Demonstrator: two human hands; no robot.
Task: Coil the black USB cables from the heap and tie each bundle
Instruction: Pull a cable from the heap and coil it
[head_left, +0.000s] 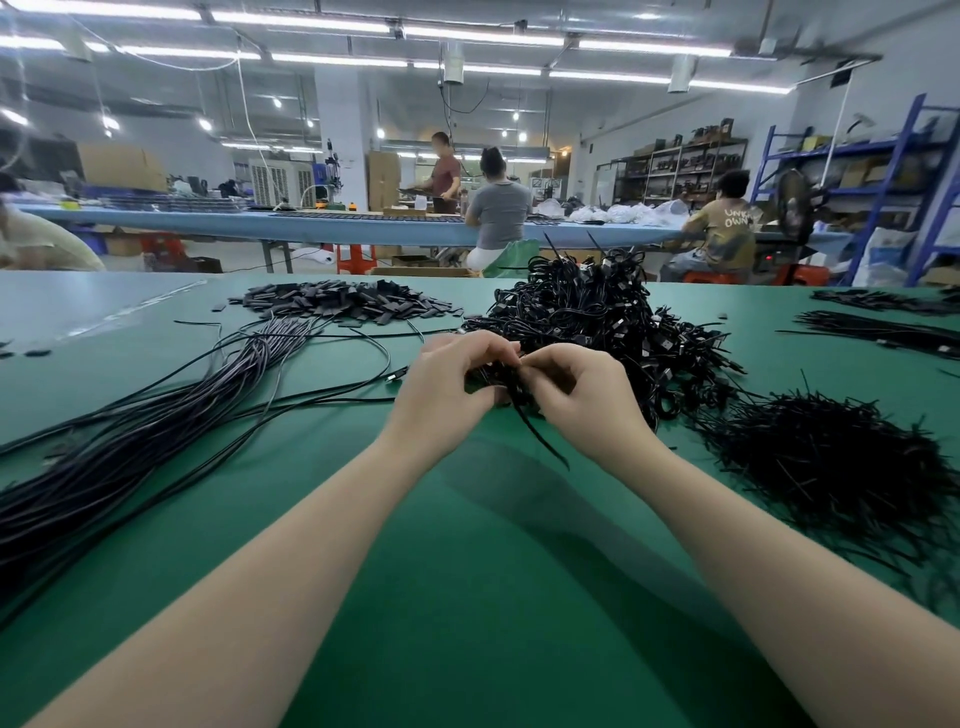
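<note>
Both hands meet in the middle of the green desk (467, 597). The left hand (447, 384) has its fingers curled around a small coiled bundle (488, 376) of black cable, and the right hand (576, 387) pinches the tie (540, 436) at the bundle's near side. The bundle sits between the two palms, touching both. The free tail of the tie runs from the right hand's fingers down toward the person's body, a little to the right. I judge the tying is in progress, and the next pull should follow this long axis; the right hand is the nearer one to the tail.

Just beyond the hands lies the pile of finished bundles (597, 317). To the right of the right hand is a heap of loose ties (831, 467). To the left of the left hand the uncoiled cables (130, 441) stretch long, well apart from the fingers. Farther beyond them is a flat pile of small black pieces (343, 304).
</note>
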